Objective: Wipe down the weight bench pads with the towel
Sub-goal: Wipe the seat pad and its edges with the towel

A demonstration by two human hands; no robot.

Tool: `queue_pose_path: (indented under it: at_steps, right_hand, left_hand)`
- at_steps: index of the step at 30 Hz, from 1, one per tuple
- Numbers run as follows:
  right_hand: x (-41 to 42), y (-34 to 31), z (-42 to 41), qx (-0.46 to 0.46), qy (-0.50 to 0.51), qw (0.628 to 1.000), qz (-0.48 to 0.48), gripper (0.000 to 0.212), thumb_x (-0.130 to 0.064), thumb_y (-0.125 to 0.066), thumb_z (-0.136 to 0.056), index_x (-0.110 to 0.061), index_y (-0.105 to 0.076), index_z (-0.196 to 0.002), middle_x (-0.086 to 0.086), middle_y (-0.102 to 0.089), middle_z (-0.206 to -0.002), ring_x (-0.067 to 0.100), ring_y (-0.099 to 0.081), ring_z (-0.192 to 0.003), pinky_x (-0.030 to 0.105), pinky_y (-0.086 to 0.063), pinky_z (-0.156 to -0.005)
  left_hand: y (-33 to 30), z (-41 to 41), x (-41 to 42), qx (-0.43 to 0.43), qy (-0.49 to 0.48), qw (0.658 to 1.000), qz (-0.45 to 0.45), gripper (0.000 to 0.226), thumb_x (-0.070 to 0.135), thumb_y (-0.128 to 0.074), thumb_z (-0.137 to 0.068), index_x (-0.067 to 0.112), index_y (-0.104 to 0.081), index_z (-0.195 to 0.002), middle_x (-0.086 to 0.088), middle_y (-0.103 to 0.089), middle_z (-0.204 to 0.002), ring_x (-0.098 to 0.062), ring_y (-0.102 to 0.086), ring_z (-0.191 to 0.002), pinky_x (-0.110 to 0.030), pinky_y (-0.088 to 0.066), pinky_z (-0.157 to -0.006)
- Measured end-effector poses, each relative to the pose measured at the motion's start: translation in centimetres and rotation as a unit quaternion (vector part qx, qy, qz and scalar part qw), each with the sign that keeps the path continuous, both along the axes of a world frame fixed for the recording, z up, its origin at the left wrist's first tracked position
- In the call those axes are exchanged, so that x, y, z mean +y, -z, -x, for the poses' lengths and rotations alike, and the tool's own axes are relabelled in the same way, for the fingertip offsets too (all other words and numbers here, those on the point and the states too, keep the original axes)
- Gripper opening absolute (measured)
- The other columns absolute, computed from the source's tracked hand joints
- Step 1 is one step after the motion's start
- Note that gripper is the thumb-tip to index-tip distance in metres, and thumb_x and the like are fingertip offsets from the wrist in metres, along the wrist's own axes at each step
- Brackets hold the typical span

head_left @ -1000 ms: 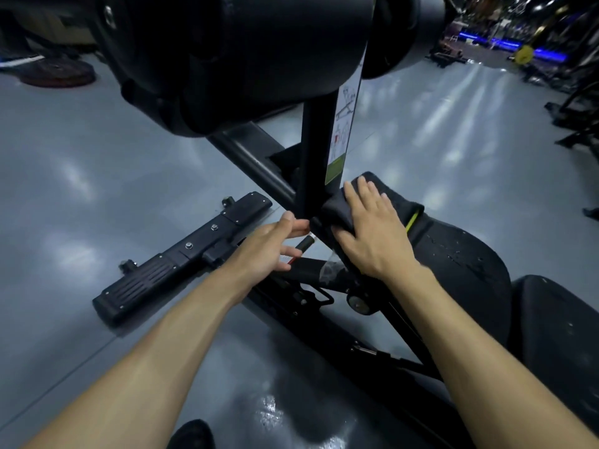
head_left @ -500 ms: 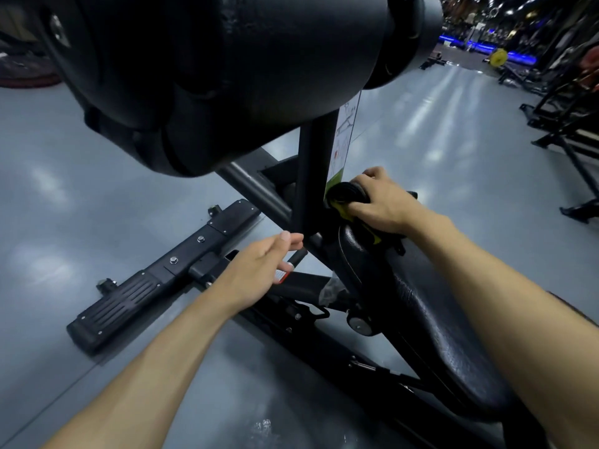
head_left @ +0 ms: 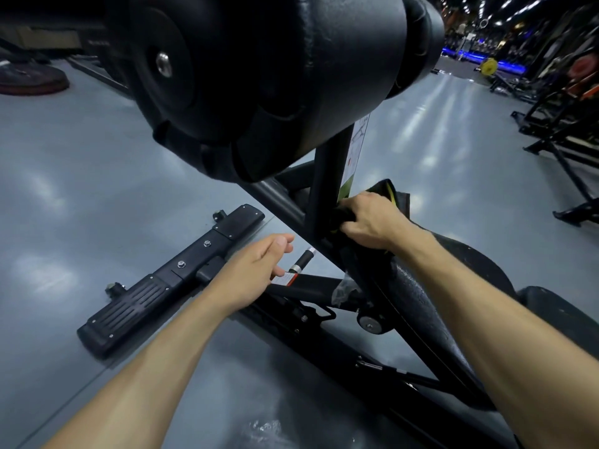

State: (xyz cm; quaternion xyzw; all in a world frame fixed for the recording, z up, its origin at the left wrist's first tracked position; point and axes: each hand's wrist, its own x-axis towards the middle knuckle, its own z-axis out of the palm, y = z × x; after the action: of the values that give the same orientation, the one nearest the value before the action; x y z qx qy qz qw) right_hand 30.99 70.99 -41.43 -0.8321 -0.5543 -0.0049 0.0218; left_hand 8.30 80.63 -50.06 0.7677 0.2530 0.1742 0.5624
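My right hand [head_left: 369,223] grips a dark towel [head_left: 387,192] with a yellow-green edge, bunched at the front end of the black seat pad [head_left: 418,296], right beside the black upright post [head_left: 327,192]. Part of the towel sticks up behind my knuckles. The seat pad runs down to the right and shows small wet specks. My left hand [head_left: 256,267] hovers with loosely curled fingers over the bench frame, holding nothing, near a small adjustment pin [head_left: 303,259]. Large black roller pads [head_left: 275,76] fill the top of the view.
A black foot plate bar [head_left: 171,280] lies on the grey floor to the left. The bench's black frame rail [head_left: 356,354] runs diagonally below my arms. A weight plate [head_left: 32,80] lies at far left. Racks and machines [head_left: 557,124] stand at right.
My right hand went from lying flat on the spread towel to gripping it bunched at the pad's front end by the post. My left hand stayed beside the frame. The view shifted closer.
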Motion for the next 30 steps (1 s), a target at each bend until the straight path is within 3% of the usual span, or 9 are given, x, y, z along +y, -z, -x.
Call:
queue_pose_path:
  at_steps: [7,11,13,15,18,20,21,24,30]
  right_hand:
    - [-3.0,2.1,4.6,-0.041,-0.124,0.989,-0.062,0.014,-0.023,-0.062,-0.081,-0.012,-0.066,-0.087,0.004,-0.067,-0.082,0.024,-0.058,-0.091,0.033,-0.031,-0.115]
    - [-5.1,0.0,4.9,0.169,-0.091,0.977,-0.096,0.029,-0.034,-0.052,-0.075,-0.016,-0.069,-0.090,-0.001,-0.067,-0.082,0.012,-0.058,-0.081,0.017,-0.041,-0.092]
    - [-6.1,-1.0,4.1,0.325,-0.017,0.926,-0.190,0.023,-0.022,-0.056,-0.074,-0.012,-0.070,-0.088,0.002,-0.072,-0.083,0.016,-0.065,-0.079,0.028,-0.050,-0.079]
    - [-6.7,-2.0,2.8,0.438,0.094,0.832,-0.326,0.015,-0.016,-0.059,-0.074,-0.006,-0.069,-0.080,0.008,-0.069,-0.073,0.023,-0.064,-0.072,0.036,-0.050,-0.070]
    - [-5.8,-4.1,-0.3,0.362,0.213,0.776,-0.471,0.013,-0.028,-0.063,-0.074,-0.016,-0.063,-0.069,-0.011,-0.060,-0.057,0.004,-0.057,-0.053,0.020,-0.045,-0.054]
    - [-4.4,-5.1,-1.9,0.298,0.206,0.808,-0.464,0.008,-0.023,-0.065,-0.081,-0.017,-0.068,-0.077,-0.011,-0.064,-0.065,-0.003,-0.058,-0.053,0.017,-0.046,-0.053]
    - [-3.6,-5.0,-2.5,0.267,0.183,0.856,-0.403,0.010,-0.016,-0.064,-0.083,-0.016,-0.072,-0.088,-0.006,-0.069,-0.075,0.000,-0.062,-0.063,0.020,-0.049,-0.058]
    - [-1.1,-3.0,-3.0,0.101,0.091,0.987,-0.081,0.041,0.001,-0.057,-0.081,-0.017,-0.073,-0.114,0.012,-0.074,-0.108,0.029,-0.067,-0.100,0.030,-0.051,-0.083]
    - [0.7,-1.0,-2.5,0.047,0.068,0.996,0.032,0.034,-0.026,-0.052,-0.079,-0.020,-0.069,-0.108,0.013,-0.070,-0.100,0.034,-0.059,-0.096,0.035,-0.048,-0.078]
  left_hand:
    - [0.3,0.3,-0.5,0.004,-0.015,1.000,0.016,0.037,0.049,-0.033,-0.107,0.041,-0.060,-0.131,0.023,-0.067,-0.119,-0.002,-0.070,-0.088,-0.026,-0.056,-0.080]
    - [0.6,0.8,-0.7,0.013,-0.018,0.999,0.026,0.034,0.048,-0.033,-0.107,0.041,-0.060,-0.128,0.020,-0.068,-0.118,-0.007,-0.071,-0.090,-0.029,-0.057,-0.081]
    - [0.8,1.1,-0.5,0.012,-0.022,0.999,0.026,0.033,0.048,-0.033,-0.107,0.043,-0.060,-0.125,0.019,-0.068,-0.117,-0.007,-0.072,-0.089,-0.029,-0.056,-0.080]
    - [1.0,1.1,-0.4,0.009,-0.025,0.999,0.024,0.033,0.049,-0.034,-0.106,0.043,-0.061,-0.125,0.020,-0.069,-0.117,-0.005,-0.072,-0.087,-0.028,-0.056,-0.079]
    - [1.2,0.8,-0.4,0.003,-0.022,0.999,0.029,0.031,0.050,-0.035,-0.106,0.047,-0.061,-0.121,0.020,-0.070,-0.116,-0.005,-0.072,-0.087,-0.028,-0.055,-0.079]
    - [1.3,0.5,-0.4,0.001,-0.015,0.999,0.031,0.028,0.051,-0.035,-0.106,0.050,-0.060,-0.117,0.020,-0.070,-0.116,-0.005,-0.072,-0.088,-0.027,-0.054,-0.079]
    - [1.4,0.3,-0.4,0.002,-0.012,1.000,0.029,0.028,0.051,-0.035,-0.106,0.052,-0.060,-0.117,0.021,-0.070,-0.116,-0.005,-0.071,-0.088,-0.027,-0.054,-0.079]
    - [1.6,0.0,0.0,0.007,-0.008,1.000,0.023,0.028,0.052,-0.035,-0.106,0.053,-0.061,-0.117,0.025,-0.069,-0.114,-0.004,-0.071,-0.088,-0.027,-0.054,-0.079]
    - [1.4,-0.2,0.3,0.014,-0.004,1.000,0.013,0.034,0.054,-0.034,-0.105,0.049,-0.062,-0.122,0.028,-0.069,-0.111,-0.002,-0.070,-0.086,-0.024,-0.054,-0.077]
